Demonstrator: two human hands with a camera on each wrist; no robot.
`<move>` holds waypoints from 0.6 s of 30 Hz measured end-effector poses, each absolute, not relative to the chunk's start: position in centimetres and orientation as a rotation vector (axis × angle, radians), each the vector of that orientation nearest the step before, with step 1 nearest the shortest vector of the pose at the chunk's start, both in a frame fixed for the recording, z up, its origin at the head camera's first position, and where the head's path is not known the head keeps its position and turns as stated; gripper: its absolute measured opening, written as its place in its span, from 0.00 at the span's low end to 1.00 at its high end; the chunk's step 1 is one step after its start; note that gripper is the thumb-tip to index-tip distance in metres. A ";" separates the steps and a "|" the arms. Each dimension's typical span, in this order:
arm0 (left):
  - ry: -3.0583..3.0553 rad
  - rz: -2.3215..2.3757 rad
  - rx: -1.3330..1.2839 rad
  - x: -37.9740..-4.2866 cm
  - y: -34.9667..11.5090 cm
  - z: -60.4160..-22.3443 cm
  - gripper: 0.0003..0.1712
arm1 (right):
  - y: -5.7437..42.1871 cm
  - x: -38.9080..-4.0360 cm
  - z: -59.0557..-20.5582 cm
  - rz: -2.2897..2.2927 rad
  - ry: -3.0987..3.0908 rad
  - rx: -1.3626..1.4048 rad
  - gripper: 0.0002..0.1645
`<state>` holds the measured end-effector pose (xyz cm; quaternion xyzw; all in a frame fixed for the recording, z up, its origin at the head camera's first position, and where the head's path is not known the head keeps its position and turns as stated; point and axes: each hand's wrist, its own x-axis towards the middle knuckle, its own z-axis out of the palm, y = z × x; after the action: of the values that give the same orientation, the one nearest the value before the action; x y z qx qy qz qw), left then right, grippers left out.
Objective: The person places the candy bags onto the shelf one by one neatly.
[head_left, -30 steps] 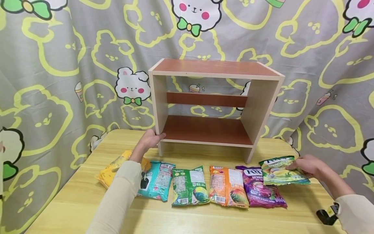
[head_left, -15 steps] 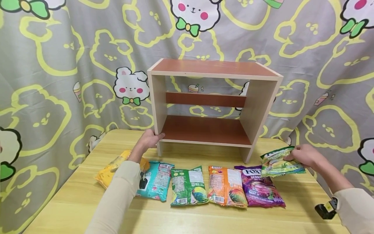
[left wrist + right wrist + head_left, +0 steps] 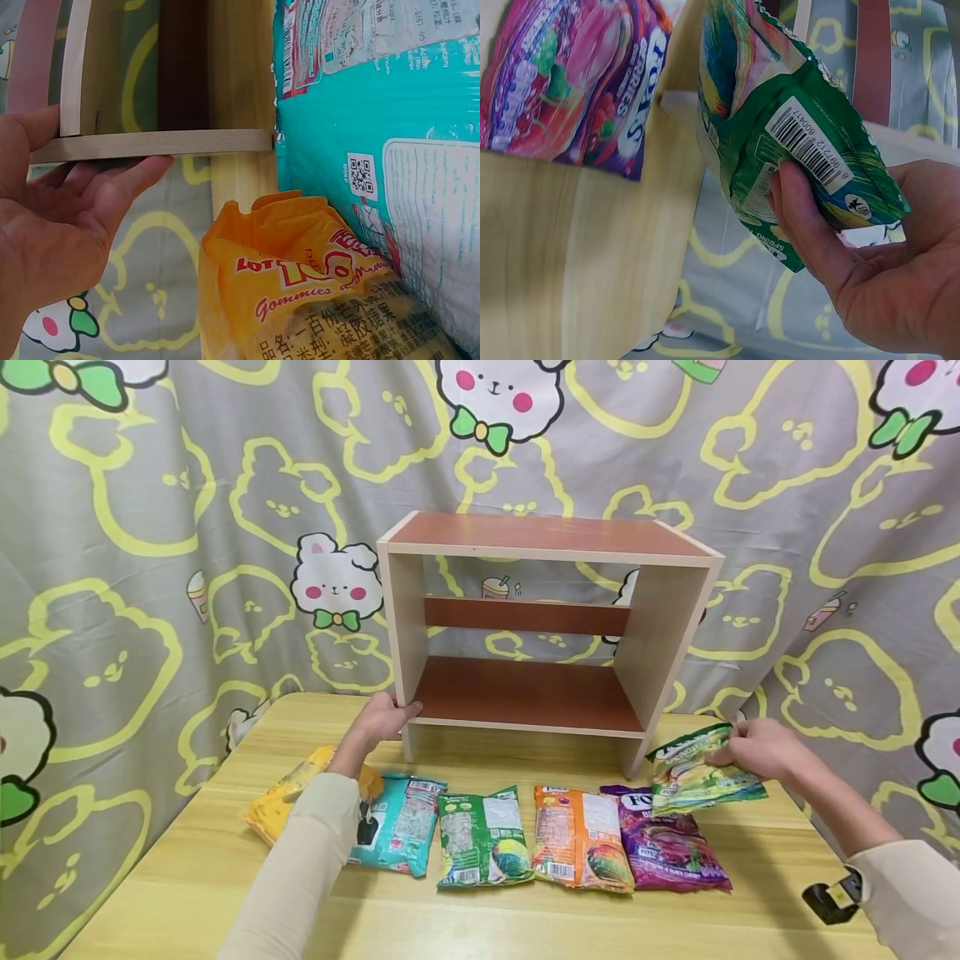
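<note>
My left hand (image 3: 381,720) grips the left side panel of a small wooden shelf (image 3: 555,537), thumb on the inner side and fingers behind it, as the left wrist view also shows. In my right hand (image 3: 765,748) is a green candy bag (image 3: 693,770), pinched by its right end between thumb and fingers. The bag hangs tilted over the table, overlapping the top of a purple candy bag (image 3: 671,847) in the head view. Its barcoded back (image 3: 806,139) faces the right wrist camera.
On the table (image 3: 450,927), a yellow gummies bag (image 3: 300,785), a teal bag (image 3: 408,827), a green bag (image 3: 480,839) and an orange bag (image 3: 581,839) lie in a row before the shelf. A patterned curtain (image 3: 225,527) hangs behind. A black device (image 3: 832,900) sits at my right wrist.
My right hand has lifted the green candy bag slightly and carried it up and left, closer to the shelf's right side. My left hand has kept its grip on the panel.
</note>
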<state>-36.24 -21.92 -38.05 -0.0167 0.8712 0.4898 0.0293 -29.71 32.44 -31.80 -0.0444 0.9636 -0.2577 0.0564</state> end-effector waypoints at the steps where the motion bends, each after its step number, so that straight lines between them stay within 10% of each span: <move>1: 2.685 1.511 -0.054 -36.2 -21.9 -38.0 0.35 | 32.2 -29.7 -31.8 -0.776 2.932 -0.140 0.26; 18: 2.663 1.530 -0.073 -36.2 -22.0 -38.0 0.34 | 29.1 -28.9 -31.4 -0.735 2.981 -0.240 0.28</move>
<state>-36.18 -21.97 -37.96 -0.0238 0.8663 0.4977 0.0350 -28.88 29.06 -31.39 -0.0778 0.9675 -0.2386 0.0309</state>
